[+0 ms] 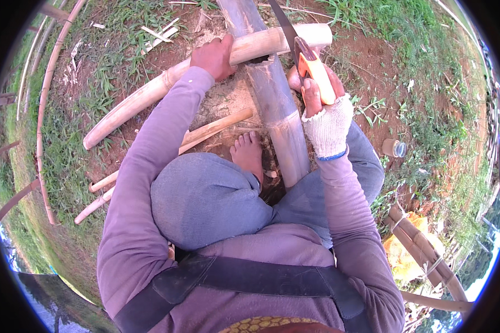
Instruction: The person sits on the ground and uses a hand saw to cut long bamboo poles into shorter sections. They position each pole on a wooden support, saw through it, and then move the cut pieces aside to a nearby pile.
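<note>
A pale bamboo pole lies crosswise over a thicker grey bamboo piece that runs from beyond it back between my legs. My left hand is closed around the pale pole, left of where the two cross. In a white fingerless glove, my right hand grips the orange handle of a handsaw. The saw's dark blade stands against the pale pole toward its right end; whether it has cut in cannot be told. The grey bamboo has a broken-edged opening just under the pole.
Thinner bamboo sticks lie left of my bare foot. A small glass jar rests on the ground at right. Tied bamboo lengths and a yellow-orange bag are at lower right. Curved bamboo rails stand far left.
</note>
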Demonstrator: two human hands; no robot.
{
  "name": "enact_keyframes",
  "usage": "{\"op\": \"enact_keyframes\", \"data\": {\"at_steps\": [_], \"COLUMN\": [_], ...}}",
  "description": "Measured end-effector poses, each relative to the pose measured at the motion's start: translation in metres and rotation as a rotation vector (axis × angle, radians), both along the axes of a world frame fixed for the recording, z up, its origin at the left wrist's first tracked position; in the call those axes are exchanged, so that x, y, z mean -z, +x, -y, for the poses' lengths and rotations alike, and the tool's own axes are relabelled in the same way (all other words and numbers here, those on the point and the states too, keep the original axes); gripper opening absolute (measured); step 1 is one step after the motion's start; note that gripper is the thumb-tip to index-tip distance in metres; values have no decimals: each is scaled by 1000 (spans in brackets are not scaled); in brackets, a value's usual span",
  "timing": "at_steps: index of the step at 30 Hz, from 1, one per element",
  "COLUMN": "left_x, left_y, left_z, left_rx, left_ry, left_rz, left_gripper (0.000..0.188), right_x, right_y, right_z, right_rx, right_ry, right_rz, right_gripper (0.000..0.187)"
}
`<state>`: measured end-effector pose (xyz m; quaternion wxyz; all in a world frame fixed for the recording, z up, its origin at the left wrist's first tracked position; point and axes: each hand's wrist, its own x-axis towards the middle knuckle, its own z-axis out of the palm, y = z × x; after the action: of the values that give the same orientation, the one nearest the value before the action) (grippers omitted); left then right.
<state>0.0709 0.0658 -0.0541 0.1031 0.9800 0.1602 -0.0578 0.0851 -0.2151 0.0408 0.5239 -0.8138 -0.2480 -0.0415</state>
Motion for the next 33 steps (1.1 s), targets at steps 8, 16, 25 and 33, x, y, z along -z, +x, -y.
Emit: {"op": "enact_keyframes", "data": {"at_steps": [8, 16, 25, 33], "left_x": [-11, -2, -12, -5], "left_y": [3, 2, 4, 11], "left_z": [-1, -7, -13, -4], "left_rx": [4, 22, 3, 44], "left_ry": [5, 11, -30, -34], "left_rz": [-52, -47, -59, -33], "left_gripper": [69, 70, 68, 69], "right_x": [-22, -16, -15, -2], "right_y": [-16, -27, -48, 6], "right_z": [12, 35, 58, -13], "right_rx": [16, -66, -43, 5], "right_ry": [40, 10, -84, -151], "right_rz": [-222, -15, 45, 140], "right_gripper": [35, 40, 42, 37]}}
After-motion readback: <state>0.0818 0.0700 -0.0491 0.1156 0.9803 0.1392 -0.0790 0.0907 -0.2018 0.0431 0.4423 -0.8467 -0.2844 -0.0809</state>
